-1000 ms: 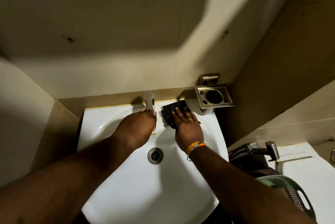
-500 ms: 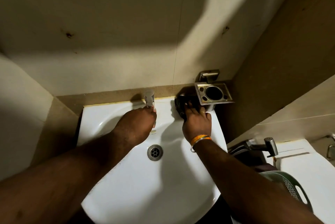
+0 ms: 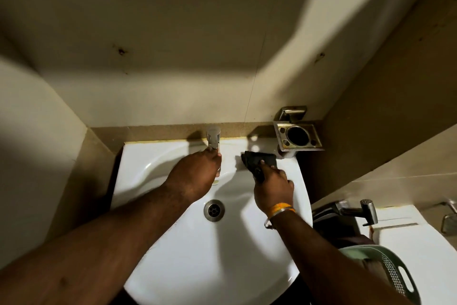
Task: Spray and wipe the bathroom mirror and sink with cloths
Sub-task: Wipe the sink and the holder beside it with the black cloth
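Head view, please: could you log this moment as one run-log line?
step: wiping sink | left hand: on tap | right hand: pressing dark cloth on sink rim beside tap | mirror: unseen

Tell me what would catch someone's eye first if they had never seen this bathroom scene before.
Two bare forearms reach over a white sink that fills the lower middle. The right hand presses a dark cloth onto the sink's back right rim, while the left hand is at the chrome tap at the back centre. Above the cloth, a metal holder juts from the wall.
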